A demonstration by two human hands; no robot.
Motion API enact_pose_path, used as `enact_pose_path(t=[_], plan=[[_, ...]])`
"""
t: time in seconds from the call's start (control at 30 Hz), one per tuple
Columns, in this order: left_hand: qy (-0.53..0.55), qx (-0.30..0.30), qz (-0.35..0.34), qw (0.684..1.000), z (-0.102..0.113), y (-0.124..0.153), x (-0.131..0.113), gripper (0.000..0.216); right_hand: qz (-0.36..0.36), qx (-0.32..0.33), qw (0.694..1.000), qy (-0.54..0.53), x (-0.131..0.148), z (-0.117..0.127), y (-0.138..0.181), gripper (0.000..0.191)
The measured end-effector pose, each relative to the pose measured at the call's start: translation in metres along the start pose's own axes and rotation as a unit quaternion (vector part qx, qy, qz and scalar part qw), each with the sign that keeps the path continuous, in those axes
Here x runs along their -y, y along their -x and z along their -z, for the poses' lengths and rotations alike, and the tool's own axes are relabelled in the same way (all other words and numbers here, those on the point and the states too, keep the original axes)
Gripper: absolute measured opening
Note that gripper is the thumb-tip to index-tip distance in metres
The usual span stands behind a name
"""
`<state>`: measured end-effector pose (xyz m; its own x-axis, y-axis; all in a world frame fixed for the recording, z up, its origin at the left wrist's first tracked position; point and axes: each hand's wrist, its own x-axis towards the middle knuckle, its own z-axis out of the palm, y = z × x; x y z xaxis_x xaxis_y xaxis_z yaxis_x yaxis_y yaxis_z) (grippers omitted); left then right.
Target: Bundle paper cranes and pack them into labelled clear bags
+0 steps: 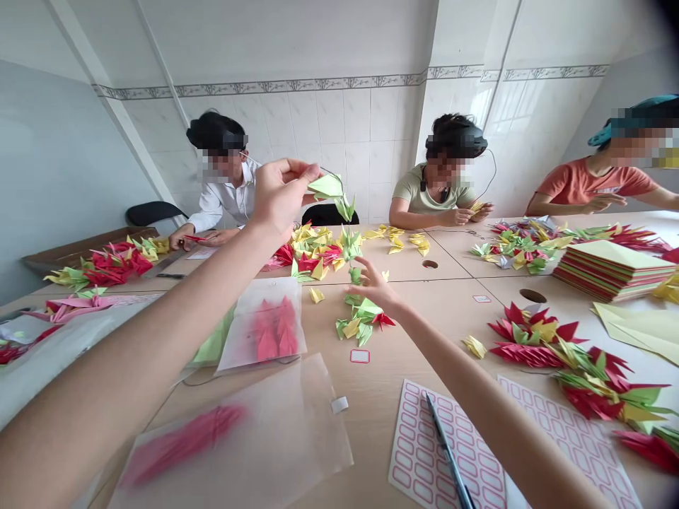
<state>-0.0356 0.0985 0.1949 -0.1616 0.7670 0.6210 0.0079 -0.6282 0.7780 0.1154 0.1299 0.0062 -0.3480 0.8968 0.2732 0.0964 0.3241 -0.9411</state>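
Observation:
My left hand (279,192) is raised over the table, pinching the top of a hanging string of green paper cranes (347,240). The top crane (327,186) sits just beside its fingertips. The string drops to a small heap of green, yellow and red cranes (362,318) on the table. My right hand (374,283) reaches to the lower part of the string with its fingers spread, touching the cranes just above the heap.
Three other people sit at the far side folding paper. Crane piles (312,253) cover the middle, left and right of the table. A paper stack (610,268) lies right. Sticker sheets with a pen (448,456) and translucent bags (264,331) lie near me.

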Motion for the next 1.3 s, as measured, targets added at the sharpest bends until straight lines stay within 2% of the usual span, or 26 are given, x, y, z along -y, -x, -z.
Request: enact_pose_path(t=[0.07,0.2,0.33,0.43,0.53,0.63,0.7,0.77,0.83,0.93,1.07,1.17,1.27,1.3], plan=[[0.02,-0.013,0.001,1.0,-0.003,-0.002,-0.004,0.01,0.01,0.037,0.999,0.009,-0.001,-0.001,0.002,0.093],[0.051,-0.015,0.014,0.998,-0.014,-0.006,-0.016,0.01,-0.007,0.047,0.999,0.018,-0.003,-0.013,0.004,0.069],[0.062,-0.031,0.002,0.998,-0.02,-0.014,-0.032,0.008,-0.036,0.032,0.998,-0.041,0.008,-0.02,0.011,0.05],[0.078,-0.059,-0.028,0.995,-0.013,-0.021,-0.042,0.006,-0.065,0.044,0.987,-0.143,0.023,-0.015,0.024,0.038],[0.082,-0.072,-0.042,0.993,0.001,-0.024,-0.046,0.008,-0.112,0.07,0.959,-0.251,0.039,-0.003,0.042,0.041],[0.072,-0.06,-0.041,0.995,0.017,-0.016,-0.04,0.004,-0.141,0.077,0.946,-0.281,0.052,0.008,0.066,0.041],[0.051,-0.026,-0.009,0.998,0.025,-0.002,-0.032,0.009,-0.161,0.08,0.944,-0.276,0.056,0.013,0.086,0.036],[0.013,0.043,0.057,0.997,0.03,0.018,-0.021,0.011,-0.188,0.085,0.941,-0.267,0.057,0.015,0.106,0.032],[-0.033,0.133,0.123,0.983,0.033,0.042,-0.011,0.008,-0.219,0.094,0.935,-0.264,0.055,0.016,0.125,0.031],[-0.073,0.228,0.155,0.959,0.031,0.076,0.0,0.005,-0.245,0.134,0.923,-0.264,0.053,0.019,0.15,0.031],[-0.08,0.249,0.163,0.951,0.025,0.103,0.003,0.006,-0.226,0.18,0.929,-0.233,0.06,0.027,0.172,0.035],[-0.101,0.272,0.181,0.94,0.021,0.113,0.004,0.006,-0.213,0.197,0.95,-0.117,0.062,0.028,0.179,0.036],[-0.107,0.306,0.209,0.923,0.019,0.121,0.011,0.01,-0.171,0.227,0.959,-0.007,0.058,0.025,0.175,0.036],[-0.103,0.311,0.217,0.92,0.018,0.123,0.014,0.011,-0.153,0.218,0.964,0.02,0.058,0.024,0.172,0.037]])
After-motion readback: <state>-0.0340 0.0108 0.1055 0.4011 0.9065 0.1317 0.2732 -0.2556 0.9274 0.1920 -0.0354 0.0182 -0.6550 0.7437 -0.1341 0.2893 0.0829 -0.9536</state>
